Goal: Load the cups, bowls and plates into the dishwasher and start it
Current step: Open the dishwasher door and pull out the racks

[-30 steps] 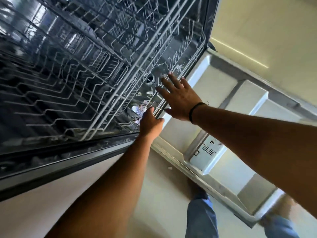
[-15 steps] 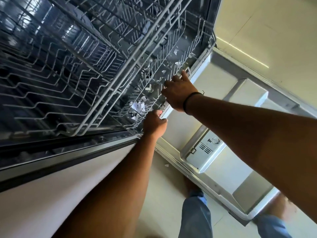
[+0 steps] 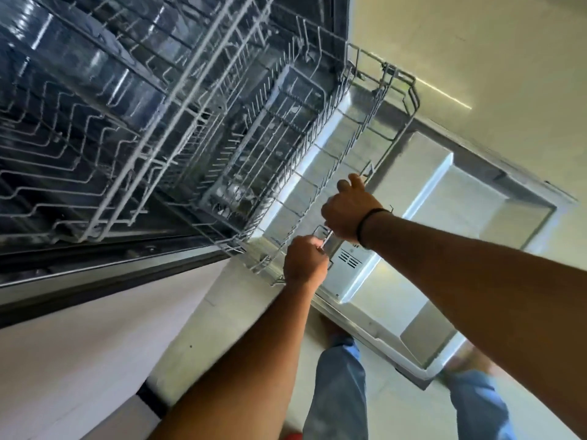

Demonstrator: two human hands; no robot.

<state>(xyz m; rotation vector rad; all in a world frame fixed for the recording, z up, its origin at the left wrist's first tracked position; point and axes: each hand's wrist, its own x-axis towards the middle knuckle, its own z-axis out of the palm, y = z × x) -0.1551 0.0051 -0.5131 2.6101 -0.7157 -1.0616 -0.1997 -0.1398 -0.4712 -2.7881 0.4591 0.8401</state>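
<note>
Gripping the lower rack (image 3: 320, 144), both hands (image 3: 347, 214) hold its front rim.

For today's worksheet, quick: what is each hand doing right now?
Left hand: fingers curled around the front rail of the lower rack.
Right hand: gripping the same rail.

- One view only, from a wide-angle camera on the person's head, so no second view shares the scene.
- It looks forward and steeply down, tilted, at close range.
- The dishwasher rack (image 3: 286, 160) fills the upper left of the frame.
- The open door (image 3: 460, 223) is at right.
- Both forearms enter from the bottom edge.
</note>
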